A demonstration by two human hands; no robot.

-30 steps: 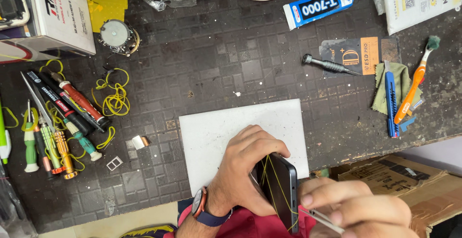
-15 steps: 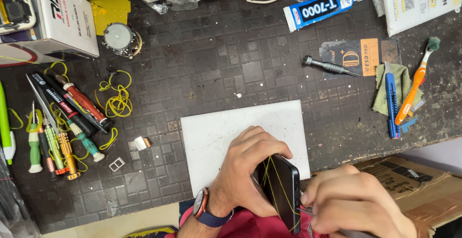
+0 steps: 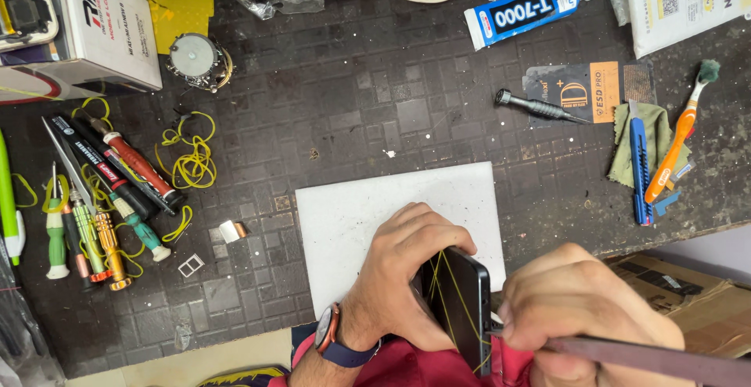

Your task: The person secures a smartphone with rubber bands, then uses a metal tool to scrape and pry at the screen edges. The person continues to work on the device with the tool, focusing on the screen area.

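My left hand [image 3: 403,277] grips a dark smartphone [image 3: 461,305] held on edge over the near side of a white work mat [image 3: 368,215]; thin yellow rubber bands are wrapped round the phone. A watch sits on that wrist. My right hand [image 3: 583,316] is closed round a thin dark metal tool [image 3: 649,358], and the tool's tip meets the phone's lower right edge. The phone's screen side is hidden from me.
A dark grid-pattern bench mat [image 3: 375,97] carries screwdrivers and markers [image 3: 94,199] at left, loose yellow rubber bands [image 3: 192,156], a glue tube [image 3: 520,13], a grey screwdriver [image 3: 536,107], an orange brush and blue knife [image 3: 661,152] at right. Boxes [image 3: 94,27] at upper left, cardboard box [image 3: 688,297] lower right.
My right hand has risen beside the phone and the tool's tip has come against the phone's edge. My left hand keeps its grip on the phone.
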